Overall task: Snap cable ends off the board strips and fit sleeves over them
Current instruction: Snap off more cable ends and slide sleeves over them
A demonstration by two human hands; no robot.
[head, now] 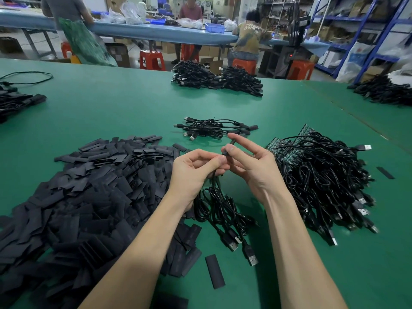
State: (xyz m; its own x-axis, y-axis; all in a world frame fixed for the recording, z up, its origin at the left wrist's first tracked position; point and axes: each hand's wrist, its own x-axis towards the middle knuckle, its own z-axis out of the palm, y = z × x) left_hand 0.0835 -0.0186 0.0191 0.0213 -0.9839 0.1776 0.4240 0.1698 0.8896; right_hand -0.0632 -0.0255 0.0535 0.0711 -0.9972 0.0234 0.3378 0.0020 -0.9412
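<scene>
Green matte worktable (111, 112), seam line running down the right side. On it: big heap of flat black sleeve pieces (89, 192) front left, a few strays just beside it, one single black sleeve (214, 271) near the front. Right: tangled pile of black USB cables (323, 181) on top of green circuit board strips (287, 146). Centre: small bundle of black cables with sleeved ends (214, 128). Far edge: larger black cable heap (218, 81); more black piles at far left (15, 101) and far right (385, 90).
</scene>
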